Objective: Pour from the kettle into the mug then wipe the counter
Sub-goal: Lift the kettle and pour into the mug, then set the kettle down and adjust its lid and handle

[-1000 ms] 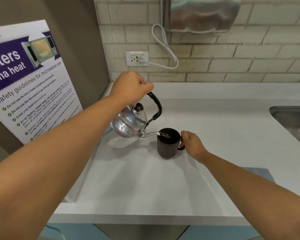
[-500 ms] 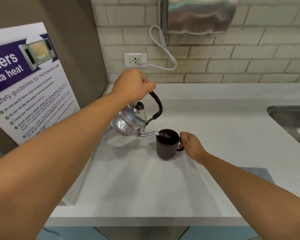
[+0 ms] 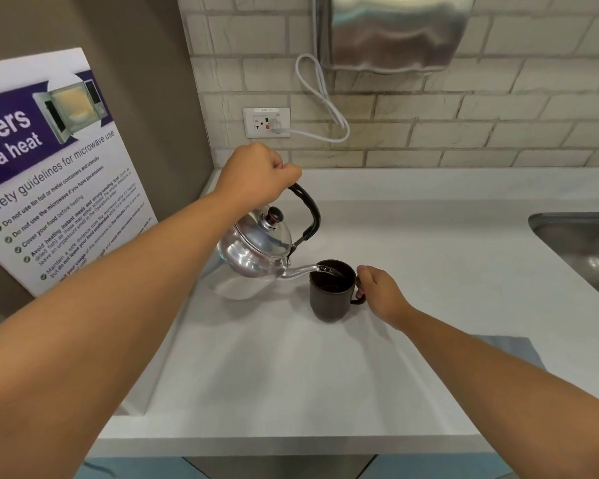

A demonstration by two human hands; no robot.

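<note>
Left hand fisted around the black handle of the polished steel kettle, likely heavy and slick, tipped over the dark brown mug mid-counter, whose handle the right hand fingers pinch.

sink cut by right edge, poster cropped left, cloth partly hidden

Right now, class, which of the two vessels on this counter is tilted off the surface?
The shiny metal kettle, lifted by the left hand and tipped, spout over the dark mug, which stands upright on the counter.
</note>
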